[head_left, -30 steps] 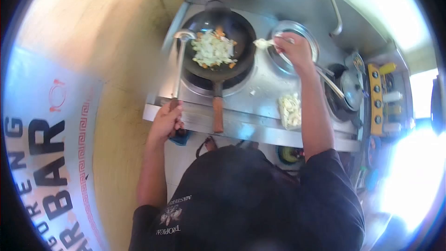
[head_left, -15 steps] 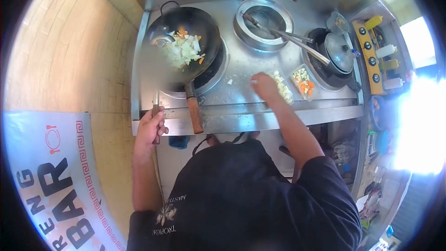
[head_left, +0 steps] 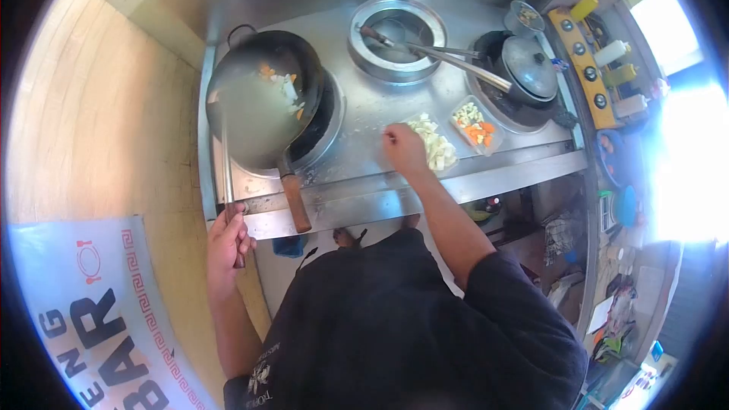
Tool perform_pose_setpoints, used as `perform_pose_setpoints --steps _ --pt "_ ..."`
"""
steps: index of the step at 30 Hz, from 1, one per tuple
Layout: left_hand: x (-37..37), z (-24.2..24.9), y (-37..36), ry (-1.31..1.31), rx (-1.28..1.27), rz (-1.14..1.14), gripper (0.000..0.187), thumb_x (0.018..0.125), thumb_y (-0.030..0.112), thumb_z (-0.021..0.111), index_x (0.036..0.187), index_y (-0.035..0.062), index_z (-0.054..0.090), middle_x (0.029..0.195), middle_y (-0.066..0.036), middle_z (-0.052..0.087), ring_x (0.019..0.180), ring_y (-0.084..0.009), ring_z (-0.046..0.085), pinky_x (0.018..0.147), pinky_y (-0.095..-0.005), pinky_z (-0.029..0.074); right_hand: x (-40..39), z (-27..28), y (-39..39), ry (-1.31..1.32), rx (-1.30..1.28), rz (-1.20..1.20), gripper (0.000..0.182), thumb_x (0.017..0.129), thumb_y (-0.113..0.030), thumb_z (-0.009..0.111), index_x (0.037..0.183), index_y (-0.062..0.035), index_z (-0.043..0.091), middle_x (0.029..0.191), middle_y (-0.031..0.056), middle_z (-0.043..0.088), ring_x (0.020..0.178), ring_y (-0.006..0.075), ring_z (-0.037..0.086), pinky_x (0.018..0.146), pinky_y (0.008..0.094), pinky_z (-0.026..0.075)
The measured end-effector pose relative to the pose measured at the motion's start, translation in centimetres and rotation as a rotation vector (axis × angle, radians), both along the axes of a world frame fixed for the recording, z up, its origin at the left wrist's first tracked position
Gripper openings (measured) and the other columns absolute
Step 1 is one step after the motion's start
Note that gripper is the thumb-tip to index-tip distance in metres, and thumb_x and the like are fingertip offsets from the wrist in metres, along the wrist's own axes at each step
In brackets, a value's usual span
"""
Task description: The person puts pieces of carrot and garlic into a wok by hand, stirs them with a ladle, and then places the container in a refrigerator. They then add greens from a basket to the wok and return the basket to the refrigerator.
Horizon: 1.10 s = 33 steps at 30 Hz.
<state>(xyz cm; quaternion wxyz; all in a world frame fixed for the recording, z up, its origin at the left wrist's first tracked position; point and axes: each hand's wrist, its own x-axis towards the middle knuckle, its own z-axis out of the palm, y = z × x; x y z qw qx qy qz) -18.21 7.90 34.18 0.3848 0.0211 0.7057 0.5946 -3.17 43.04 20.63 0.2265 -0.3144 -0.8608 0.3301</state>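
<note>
My left hand (head_left: 231, 241) is wrapped round the wooden end of a long-handled ladle (head_left: 226, 159), whose head is lost in a hazy blur over the wok. The black wok (head_left: 304, 61) sits on the left burner with pale chopped vegetables (head_left: 289, 91) and orange pieces in it; its wooden handle (head_left: 296, 203) points toward me. My right hand (head_left: 404, 146) is closed over the counter, just left of a tray of chopped pale vegetables (head_left: 434, 144); anything in its fingers is too small to name. Beside that tray stands a container of orange and pale pieces (head_left: 478, 133).
A round metal pot (head_left: 399, 72) holds a ladle at the back centre. On the right burner is a lidded pot (head_left: 529, 68), with a small bowl (head_left: 525, 18) behind it. Squeeze bottles (head_left: 612, 53) stand at the far right. The counter's front edge (head_left: 425, 197) runs before me.
The view has shifted, so the stove sits further left. Haze now covers more of the wok's contents. My left hand still holds the ladle, and my right hand remains near the pale vegetables.
</note>
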Motion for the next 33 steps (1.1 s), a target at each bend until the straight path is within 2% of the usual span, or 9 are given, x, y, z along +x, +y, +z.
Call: perform_pose_setpoints --steps 10,17,22,24,25,28,30,32,33 --pt "1.3 -2.8 1.0 -0.068 0.112 -0.058 0.023 0.094 0.017 0.050 0.112 0.0043 0.050 0.064 0.002 0.043 0.043 -0.0061 0.039 0.051 -0.0274 0.045 13.7 -2.6 5.5 -0.385 0.150 -0.344 0.036 0.078 -0.021 0.065 0.110 -0.0057 0.061 0.105 0.0173 0.062 0.097 0.0329 0.059 0.085 0.0391 0.047" --pt "4.3 -1.4 5.1 -0.028 0.107 0.042 0.022 0.094 0.020 0.051 0.110 0.0049 0.051 0.063 0.003 0.043 0.044 -0.0062 0.039 0.052 -0.0269 0.045 15.6 -5.5 8.7 -0.275 -0.171 -0.384 0.020 0.082 -0.020 0.059 0.089 -0.0022 0.066 0.084 0.0176 0.066 0.081 0.0338 0.064 0.075 0.0406 0.049" --pt "5.0 -3.7 7.9 -0.134 0.189 0.175 0.025 0.095 0.027 0.050 0.107 0.0048 0.054 0.062 0.003 0.043 0.044 -0.0078 0.040 0.044 -0.0257 0.039 17.6 -4.5 12.6 -0.286 0.010 -0.318 0.027 0.078 -0.030 0.067 0.088 -0.0043 0.067 0.088 0.0189 0.066 0.083 0.0344 0.064 0.075 0.0410 0.049" --pt "7.9 0.3 11.2 -0.056 0.169 0.287 0.032 0.095 0.037 0.047 0.102 0.0061 0.053 0.062 0.003 0.043 0.044 -0.0097 0.039 0.046 -0.0271 0.040 17.4 -1.5 12.3 -0.254 0.177 -0.269 0.029 0.078 -0.029 0.069 0.090 -0.0029 0.066 0.085 0.0189 0.066 0.078 0.0318 0.064 0.071 0.0393 0.050" --pt "7.1 -1.5 11.0 -0.085 0.126 0.224 0.034 0.095 0.039 0.046 0.102 0.0068 0.053 0.063 0.002 0.043 0.045 -0.0104 0.040 0.048 -0.0275 0.043 16.5 -0.2 12.1 -0.238 0.177 -0.210 0.029 0.078 -0.029 0.069 0.090 -0.0029 0.066 0.085 0.0189 0.066 0.078 0.0318 0.064 0.071 0.0393 0.050" --pt "7.9 -5.3 12.1 -0.132 0.168 0.295 0.039 0.097 0.042 0.041 0.104 0.0057 0.052 0.068 -0.002 0.048 0.051 -0.0114 0.045 0.050 -0.0278 0.045 12.6 1.8 10.2 -0.138 -0.176 0.066 0.026 0.083 -0.026 0.066 0.093 -0.0021 0.065 0.084 0.0120 0.064 0.079 0.0235 0.061 0.073 0.0344 0.050" --pt "8.6 -7.2 13.6 -0.071 0.178 0.314 0.036 0.097 0.039 0.040 0.105 0.0055 0.050 0.068 -0.002 0.050 0.052 -0.0130 0.047 0.051 -0.0279 0.045 7.1 5.6 4.8 -0.142 -0.804 0.276 0.029 0.088 -0.029 0.060 0.100 -0.0024 0.062 0.087 0.0093 0.063 0.083 0.0195 0.060 0.068 0.0341 0.051" --pt "9.2 -7.3 14.8 -0.081 0.001 0.147 0.035 0.097 0.038 0.040 0.105 0.0053 0.051 0.069 -0.004 0.054 0.058 -0.0137 0.053 0.053 -0.0269 0.045 2.4 8.7 -1.6 -0.134 -1.103 0.407 0.033 0.092 -0.028 0.054 0.114 -0.0041 0.056 0.087 0.0079 0.062 0.074 0.0180 0.060 0.059 0.0309 0.051" --pt "9.8 -7.2 15.6 -0.024 0.117 0.064 0.036 0.097 0.038 0.041 0.104 0.0041 0.050 0.070 -0.005 0.056 0.061 -0.0152 0.056 0.057 -0.0283 0.046 0.6 8.3 -3.8 -0.208 -1.182 0.407 0.035 0.092 -0.026 0.053 0.120 -0.0050 0.053 0.087 0.0087 0.062 0.072 0.0176 0.060 0.056 0.0294 0.050"
